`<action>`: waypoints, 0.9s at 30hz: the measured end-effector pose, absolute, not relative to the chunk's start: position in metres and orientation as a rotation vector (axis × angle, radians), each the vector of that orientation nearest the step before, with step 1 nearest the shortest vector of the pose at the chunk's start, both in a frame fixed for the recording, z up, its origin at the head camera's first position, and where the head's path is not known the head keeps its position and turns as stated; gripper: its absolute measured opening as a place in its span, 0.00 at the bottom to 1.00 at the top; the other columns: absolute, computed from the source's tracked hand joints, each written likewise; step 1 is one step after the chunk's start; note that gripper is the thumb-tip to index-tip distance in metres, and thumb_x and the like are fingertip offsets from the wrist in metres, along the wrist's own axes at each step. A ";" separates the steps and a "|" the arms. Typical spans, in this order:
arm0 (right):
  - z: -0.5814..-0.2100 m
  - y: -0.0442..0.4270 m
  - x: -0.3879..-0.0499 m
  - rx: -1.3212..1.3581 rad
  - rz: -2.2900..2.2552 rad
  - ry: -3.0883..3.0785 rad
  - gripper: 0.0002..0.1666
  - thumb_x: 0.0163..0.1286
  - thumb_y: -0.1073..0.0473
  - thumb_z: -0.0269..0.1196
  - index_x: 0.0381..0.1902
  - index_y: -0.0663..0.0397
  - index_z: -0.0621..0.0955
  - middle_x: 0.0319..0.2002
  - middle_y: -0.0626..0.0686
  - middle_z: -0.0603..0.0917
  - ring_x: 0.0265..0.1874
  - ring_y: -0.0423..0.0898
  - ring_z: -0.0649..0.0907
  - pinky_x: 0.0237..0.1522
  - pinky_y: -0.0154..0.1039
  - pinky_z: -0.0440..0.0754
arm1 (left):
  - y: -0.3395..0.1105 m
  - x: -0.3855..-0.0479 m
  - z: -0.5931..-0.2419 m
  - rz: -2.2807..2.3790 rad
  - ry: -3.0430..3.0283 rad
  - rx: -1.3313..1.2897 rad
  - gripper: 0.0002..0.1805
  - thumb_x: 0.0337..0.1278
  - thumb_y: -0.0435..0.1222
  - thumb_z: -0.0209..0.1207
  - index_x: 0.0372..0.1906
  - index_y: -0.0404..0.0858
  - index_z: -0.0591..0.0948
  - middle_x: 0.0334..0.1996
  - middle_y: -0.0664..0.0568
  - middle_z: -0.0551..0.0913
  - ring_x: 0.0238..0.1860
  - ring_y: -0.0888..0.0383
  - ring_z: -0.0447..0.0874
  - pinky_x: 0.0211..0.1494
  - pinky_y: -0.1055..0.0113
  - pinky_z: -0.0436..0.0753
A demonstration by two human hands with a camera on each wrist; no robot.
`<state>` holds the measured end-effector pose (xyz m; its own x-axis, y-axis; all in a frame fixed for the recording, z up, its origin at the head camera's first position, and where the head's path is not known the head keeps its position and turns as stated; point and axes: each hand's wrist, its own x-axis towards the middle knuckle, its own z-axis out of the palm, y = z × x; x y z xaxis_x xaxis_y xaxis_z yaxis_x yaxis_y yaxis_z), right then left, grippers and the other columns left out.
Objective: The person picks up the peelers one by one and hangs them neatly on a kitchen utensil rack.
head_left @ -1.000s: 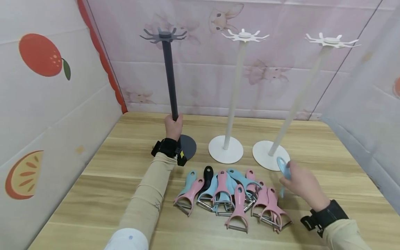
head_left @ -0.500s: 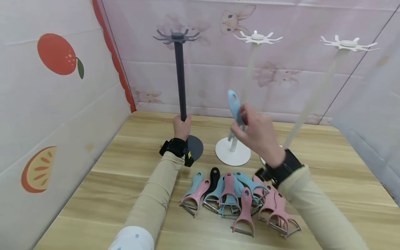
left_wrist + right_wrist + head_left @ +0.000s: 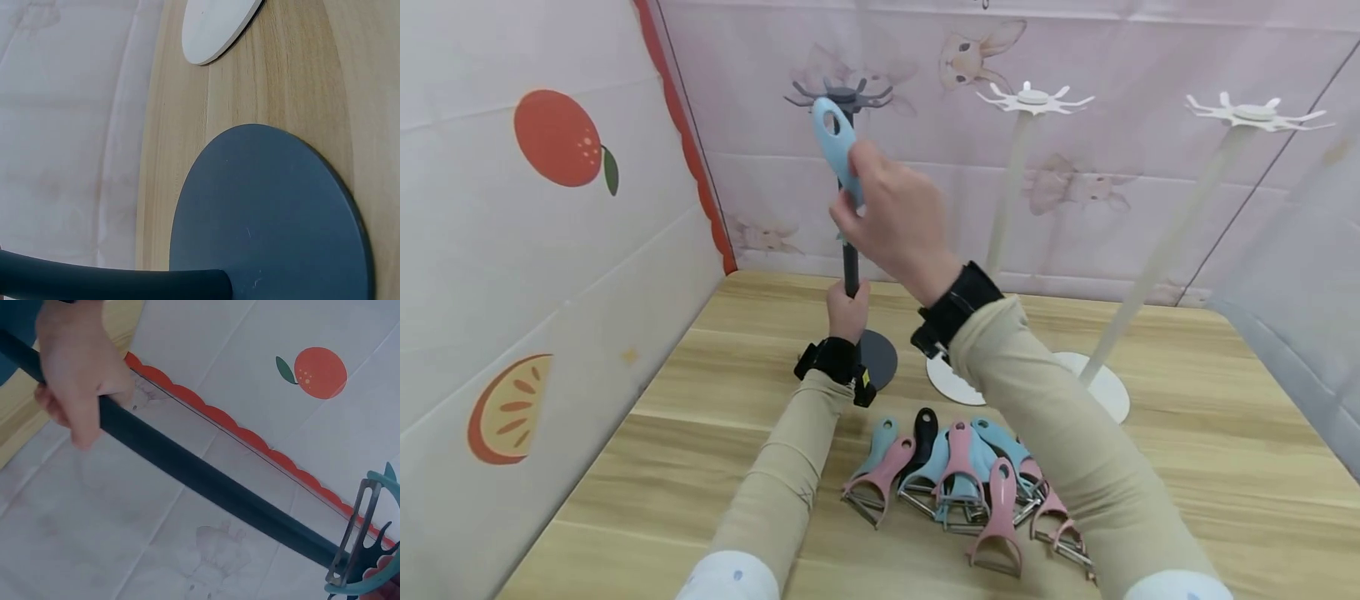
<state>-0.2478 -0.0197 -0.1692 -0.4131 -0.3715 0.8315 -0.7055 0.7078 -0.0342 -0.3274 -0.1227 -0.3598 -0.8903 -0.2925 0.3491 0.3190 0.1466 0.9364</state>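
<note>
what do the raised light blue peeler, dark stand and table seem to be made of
Light blue peeler: likely plastic, smooth and evenly coloured; its blade looks metal, silvery-grey and slotted.
Dark stand: perhaps coated metal or plastic, matte and evenly dark, with faint scratches on its base; the look leaves it open.
Table: wood or wood-look laminate, satin-looking, judging by the streaked grain.

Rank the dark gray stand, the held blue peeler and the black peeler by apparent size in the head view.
1. Dark gray stand
2. Held blue peeler, partly behind the right hand
3. Black peeler, partly hidden
</note>
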 end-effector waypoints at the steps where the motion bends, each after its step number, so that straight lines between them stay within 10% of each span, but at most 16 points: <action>1: -0.167 -0.024 -0.249 0.803 0.462 -2.057 0.09 0.59 0.59 0.53 0.34 0.60 0.72 0.24 0.54 0.78 0.19 0.47 0.76 0.19 0.38 0.71 | -0.122 -0.329 -0.362 -1.800 -1.965 -0.042 0.21 0.63 0.33 0.48 0.13 0.36 0.59 0.11 0.49 0.56 0.12 0.54 0.51 0.22 0.62 0.56; 15: -0.193 -0.024 -0.247 0.841 0.440 -2.132 0.11 0.64 0.56 0.55 0.33 0.61 0.74 0.23 0.55 0.77 0.20 0.50 0.76 0.21 0.40 0.71 | -0.140 -0.392 -0.429 -1.801 -1.911 -0.174 0.21 0.64 0.44 0.48 0.17 0.43 0.59 0.13 0.52 0.54 0.14 0.55 0.46 0.23 0.60 0.54; 27: -0.270 0.041 -0.213 0.842 0.406 -2.139 0.10 0.59 0.57 0.60 0.30 0.60 0.77 0.23 0.54 0.78 0.17 0.48 0.75 0.15 0.38 0.70 | -0.121 -0.309 -0.344 -1.791 -1.979 -0.044 0.22 0.61 0.31 0.49 0.12 0.39 0.59 0.08 0.56 0.56 0.08 0.65 0.51 0.20 0.69 0.55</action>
<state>-0.2131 0.0410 -0.2697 -0.4712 -0.4333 0.7683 -0.6848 0.7286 -0.0091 -0.3085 -0.1206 -0.3441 -0.8902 -0.2820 0.3579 0.3282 0.1481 0.9329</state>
